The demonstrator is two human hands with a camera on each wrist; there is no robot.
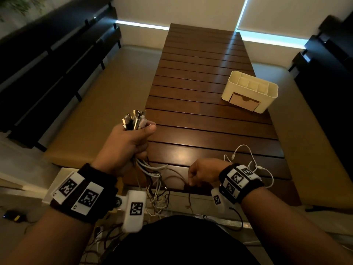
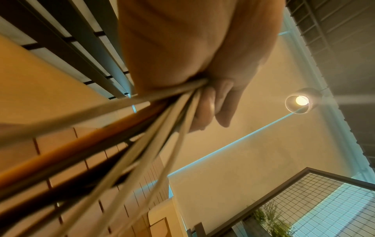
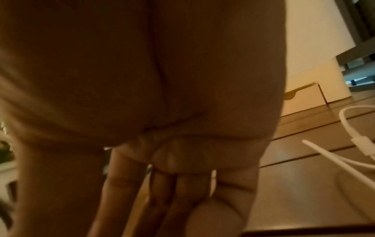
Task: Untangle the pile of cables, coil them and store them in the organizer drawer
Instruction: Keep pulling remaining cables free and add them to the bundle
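Gripping the cables (image 1: 136, 119) by their plug ends, the left hand (image 1: 126, 144) hangs the tails off the near bench (image 1: 200, 115) edge so the right hand (image 1: 202, 173) pinches one brown strand (image 1: 189, 196) free; white cable (image 1: 254, 165) lies right, organizer (image 1: 250, 90) far right, drawer (image 1: 244, 103) closed.

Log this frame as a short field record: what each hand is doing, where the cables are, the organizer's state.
left hand: grips bundle of cables near the plugs, raised above the table's near edge
right hand: fingers curled down at a dark cable by the table edge; a pinch is likely, not certain
white cable: loose on the table, beside the right wrist
organizer: far right of table, drawer closed
stored so far: nothing visible
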